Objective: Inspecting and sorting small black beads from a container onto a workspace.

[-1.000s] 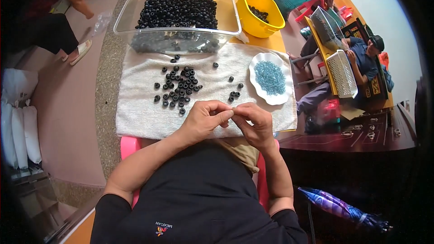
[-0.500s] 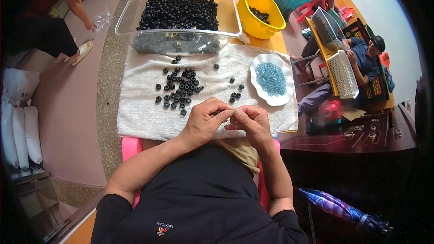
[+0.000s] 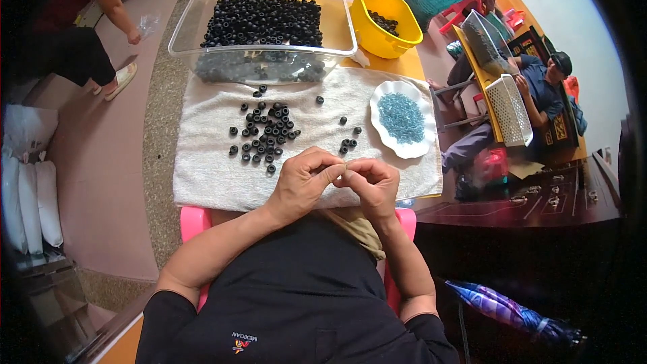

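Both hands meet at the near edge of the white towel [image 3: 202,182], fingertips pinched together: left hand [image 3: 303,182] and right hand [image 3: 371,185] touch at the thumbs and forefingers, closed tight around something tiny between them; probably one of the beads, but it's hidden by the fingers, can't tell for sure. Loose black ring beads [image 3: 266,135] lie scattered mid-towel, just beyond the hands: small, round, matte black, holed, some clustered, a few strays off to the right. Versus the earlier frames: hands in the same spot, same pinched pose, bead scatter unchanged. Around: clear plastic tub [image 3: 195,27] at the far towel edge, full of the same black beads; yellow bowl [image 3: 384,23] to its right with a few dark beads inside; white scalloped dish [image 3: 424,148] on the towel's right side holding small blue beads. Pink stool edge [image 3: 192,219] shows under the forearms. Other people sit at far left and far right, well apart.
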